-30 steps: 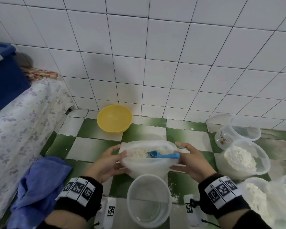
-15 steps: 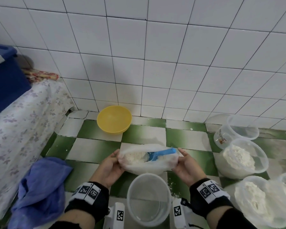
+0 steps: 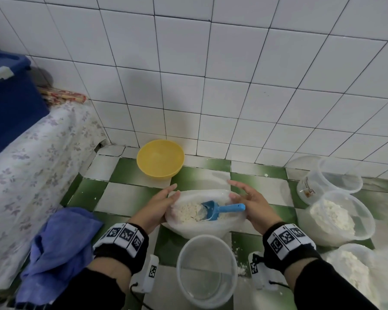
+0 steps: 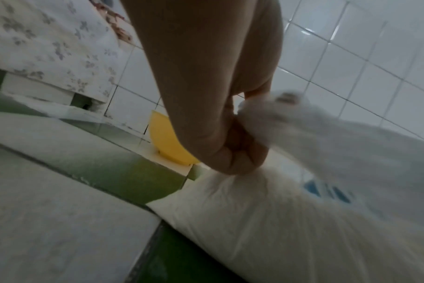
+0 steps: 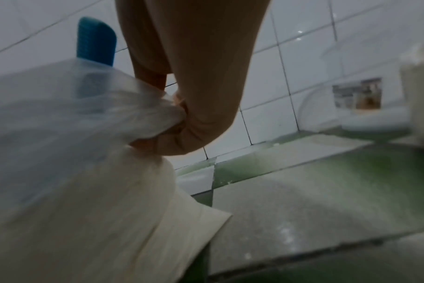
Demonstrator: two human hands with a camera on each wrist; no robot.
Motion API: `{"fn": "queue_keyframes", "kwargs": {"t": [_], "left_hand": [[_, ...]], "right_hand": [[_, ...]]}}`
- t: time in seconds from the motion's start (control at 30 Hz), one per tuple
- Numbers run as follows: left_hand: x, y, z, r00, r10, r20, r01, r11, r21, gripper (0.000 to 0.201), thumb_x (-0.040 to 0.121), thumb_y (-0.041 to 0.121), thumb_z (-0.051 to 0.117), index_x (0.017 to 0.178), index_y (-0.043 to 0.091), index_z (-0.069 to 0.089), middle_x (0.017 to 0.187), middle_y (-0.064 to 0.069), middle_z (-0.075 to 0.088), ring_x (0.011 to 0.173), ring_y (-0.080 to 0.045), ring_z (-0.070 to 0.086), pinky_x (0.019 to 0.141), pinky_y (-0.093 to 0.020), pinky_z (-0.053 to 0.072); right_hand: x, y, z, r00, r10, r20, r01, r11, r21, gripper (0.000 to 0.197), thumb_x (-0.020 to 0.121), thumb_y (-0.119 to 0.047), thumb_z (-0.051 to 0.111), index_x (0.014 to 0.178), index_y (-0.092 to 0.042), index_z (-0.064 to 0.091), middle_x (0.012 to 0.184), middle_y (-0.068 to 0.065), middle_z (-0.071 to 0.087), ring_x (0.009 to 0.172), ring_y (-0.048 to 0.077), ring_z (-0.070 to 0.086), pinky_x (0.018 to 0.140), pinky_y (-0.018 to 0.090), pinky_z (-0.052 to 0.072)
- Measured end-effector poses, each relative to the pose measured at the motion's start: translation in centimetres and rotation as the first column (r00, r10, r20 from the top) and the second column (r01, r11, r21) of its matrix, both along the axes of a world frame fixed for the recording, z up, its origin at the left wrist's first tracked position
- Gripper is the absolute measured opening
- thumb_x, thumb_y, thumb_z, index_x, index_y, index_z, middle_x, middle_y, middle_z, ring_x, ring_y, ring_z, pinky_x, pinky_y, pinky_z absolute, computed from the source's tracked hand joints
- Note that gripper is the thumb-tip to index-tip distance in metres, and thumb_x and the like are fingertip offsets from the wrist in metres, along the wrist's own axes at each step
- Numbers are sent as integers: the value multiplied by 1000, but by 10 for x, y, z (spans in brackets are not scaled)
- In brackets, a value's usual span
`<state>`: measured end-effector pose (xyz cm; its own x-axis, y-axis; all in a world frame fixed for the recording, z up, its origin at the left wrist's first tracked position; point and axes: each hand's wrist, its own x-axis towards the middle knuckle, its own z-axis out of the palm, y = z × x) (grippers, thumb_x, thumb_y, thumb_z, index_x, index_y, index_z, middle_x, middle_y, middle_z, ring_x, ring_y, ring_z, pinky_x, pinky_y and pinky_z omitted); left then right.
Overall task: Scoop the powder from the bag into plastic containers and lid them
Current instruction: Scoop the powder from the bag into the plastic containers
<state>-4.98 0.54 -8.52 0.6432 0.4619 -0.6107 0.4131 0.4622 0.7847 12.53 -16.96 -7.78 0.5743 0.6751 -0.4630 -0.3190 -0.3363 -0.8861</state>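
A clear plastic bag (image 3: 202, 229) of white powder lies on the green-and-white tiled floor (image 3: 126, 198). A blue scoop (image 3: 217, 210) rests in the powder, handle pointing right. My left hand (image 3: 166, 198) holds the bag's left rim, and the left wrist view shows the lower fingers (image 4: 240, 151) curled round bunched film of the bag (image 4: 278, 220). My right hand (image 3: 240, 194) holds the right rim. In the right wrist view its fingers (image 5: 182, 124) pinch the bag (image 5: 73, 172) beside the scoop handle (image 5: 96, 40). An empty clear container (image 3: 206, 271) stands just in front of the bag.
Two powder-filled clear containers (image 3: 336, 218) (image 3: 352, 274) and an empty tub (image 3: 332, 181) stand at the right. A yellow bowl (image 3: 160, 158) sits by the tiled wall. A blue cloth (image 3: 58, 249) and a flowered cover (image 3: 27, 166) lie at the left.
Both hands stay at the bag's sides, but their upper fingers have straightened and lifted. The bag mouth is spread wider and shows more powder.
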Motion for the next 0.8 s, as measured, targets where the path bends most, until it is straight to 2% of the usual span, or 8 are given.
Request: {"fn": "queue_keyframes", "kwargs": {"t": [0.07,0.17,0.27,0.47,0.57,0.67,0.73,0.8], "left_hand": [[3,2,-5,999,35,1,-35,998,-61,52,96,27,53,146,20,38,134,-5,53,106,-21,60,81,-34,54],[3,3,-11,995,97,28,-93,987,-129,54,96,20,53,147,16,35,137,-6,50,104,-21,60,83,-35,53],[3,1,-15,987,147,66,-133,975,-177,56,96,17,53,148,14,33,145,-7,43,102,-21,59,82,-35,51],[4,0,-17,986,122,116,-103,981,-162,61,96,24,51,151,32,24,154,-6,28,118,-27,54,92,-44,51],[6,-2,-13,986,97,134,-83,991,-105,58,97,27,48,149,38,25,152,-4,30,117,-25,53,98,-46,47],[4,-4,-12,997,32,71,-34,999,27,52,96,36,50,144,45,32,153,-1,32,127,-25,48,105,-50,42],[0,-4,-14,999,6,39,-10,993,116,49,95,41,50,141,48,35,153,1,33,129,-24,46,106,-50,41],[-5,-7,-12,1000,-10,22,5,983,184,48,94,44,48,140,47,36,151,2,36,130,-21,43,108,-46,40]], "right_hand": [[2,2,-3,993,-47,-107,51,998,31,33,91,-10,56,119,-26,59,105,16,65,83,22,65,67,40,56],[5,4,-11,941,-146,-305,176,982,74,42,91,6,45,112,-27,60,114,11,61,83,23,60,67,39,53],[0,8,-14,887,-209,-412,267,959,90,47,92,10,37,110,-29,58,103,4,64,86,24,63,62,36,57],[-3,5,-13,846,-267,-461,318,947,34,47,96,4,39,121,-35,49,90,2,59,84,25,63,62,37,58],[-5,-1,-12,857,-272,-438,314,949,24,43,97,-1,41,120,-36,51,90,1,63,84,28,65,63,42,57],[-9,-5,-10,909,-240,-341,260,965,14,32,97,-13,46,120,-33,54,103,6,67,85,29,68,68,46,58],[-9,-8,-8,955,-207,-212,205,978,-32,24,96,-23,49,118,-28,56,110,5,64,89,25,67,72,45,58],[-10,-10,-3,986,-164,16,165,981,-99,25,95,-35,48,114,-22,58,109,4,63,89,20,64,70,35,57]]}}
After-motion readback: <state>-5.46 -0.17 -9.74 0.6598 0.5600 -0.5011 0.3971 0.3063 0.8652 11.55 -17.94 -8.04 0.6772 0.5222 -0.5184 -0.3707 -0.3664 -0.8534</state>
